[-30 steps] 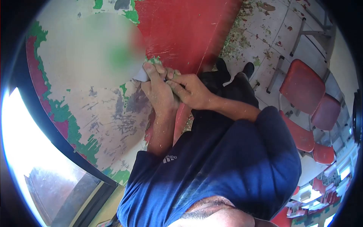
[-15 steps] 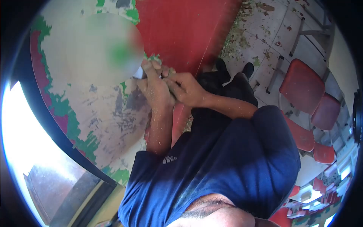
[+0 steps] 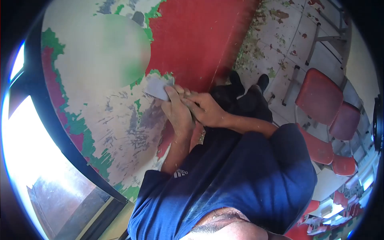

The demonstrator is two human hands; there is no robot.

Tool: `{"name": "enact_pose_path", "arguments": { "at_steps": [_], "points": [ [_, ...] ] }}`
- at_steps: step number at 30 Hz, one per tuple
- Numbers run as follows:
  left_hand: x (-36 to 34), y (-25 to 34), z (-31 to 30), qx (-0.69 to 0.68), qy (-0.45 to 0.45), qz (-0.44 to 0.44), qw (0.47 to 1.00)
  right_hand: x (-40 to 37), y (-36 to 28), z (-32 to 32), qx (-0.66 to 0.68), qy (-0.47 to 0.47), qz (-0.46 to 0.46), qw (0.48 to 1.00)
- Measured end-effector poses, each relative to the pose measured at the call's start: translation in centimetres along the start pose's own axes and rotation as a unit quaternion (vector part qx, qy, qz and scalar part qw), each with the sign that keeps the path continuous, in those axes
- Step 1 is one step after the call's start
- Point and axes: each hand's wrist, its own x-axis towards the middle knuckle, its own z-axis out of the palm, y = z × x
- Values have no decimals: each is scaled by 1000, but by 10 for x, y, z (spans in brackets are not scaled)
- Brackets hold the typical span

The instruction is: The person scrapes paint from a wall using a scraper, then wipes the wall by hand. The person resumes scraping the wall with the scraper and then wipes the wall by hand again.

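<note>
A flat grey scraper blade (image 3: 157,88) lies against or close to the wall (image 3: 120,100), by a ragged green paint edge (image 3: 154,72). My left hand (image 3: 179,114) is closed on the scraper, fingers at the base of the blade. Right beside it, my right hand (image 3: 210,111) is also closed around the scraper, whose handle is mostly hidden by both hands. The wall surface is pale with grey scuffs and patches of green, and a red painted area (image 3: 192,44) borders it.
Paint flakes (image 3: 256,44) litter the tiled floor (image 3: 296,24) along the wall's foot. Red chairs (image 3: 320,96) with metal legs stand to my right. A bright window opening (image 3: 36,140) with a dark frame is on the left. Part of the wall is blurred.
The view has shifted, so the wall appears further right and lower. Both hands stay together on the scraper; its blade has tilted and now shows its broad face.
</note>
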Motion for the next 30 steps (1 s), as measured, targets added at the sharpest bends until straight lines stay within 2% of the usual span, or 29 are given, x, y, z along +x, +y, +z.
{"name": "enact_pose_path", "arguments": {
  "at_steps": [3,4,6,7,9,11,14,15,17,18,19,22,25,28,30],
  "points": [
    [19,-5,-6,-17,-50,29,998,16,-1,-7,-12,-38,32,999],
    [22,-8,-7,-22,-74,45,996,11,6,-5,0,-25,9,1000],
    [15,-14,-7,-22,-44,11,999,4,12,-1,18,13,-39,999],
    [12,-13,-4,-28,-23,-3,999,8,10,-3,-15,18,-65,998],
    [21,8,11,-3,-52,31,998,19,3,-6,-77,15,-109,991],
    [30,38,19,44,-98,87,990,37,-15,-4,-16,-22,-44,999],
    [17,15,0,121,-55,85,987,11,-11,-2,5,-29,-3,1000],
    [16,5,0,94,-44,71,992,5,-6,-6,-7,-25,2,1000],
    [16,-8,-1,20,-26,21,999,8,-5,-7,-41,14,-54,998],
    [14,-10,-6,-24,-14,-17,999,12,-2,-7,-49,-4,-30,998],
    [23,0,-3,-9,-76,16,997,16,1,-6,-57,-21,-6,998],
    [21,19,13,21,-75,39,996,27,6,-5,-27,-8,-78,997],
    [11,-37,-15,59,-7,-9,998,-11,19,-10,59,-11,76,995],
    [11,-34,-10,-3,13,-50,999,-11,30,-10,40,-40,95,994],
    [12,-35,-14,-10,5,-43,999,-12,38,-6,44,-25,46,998]
  ]
}}
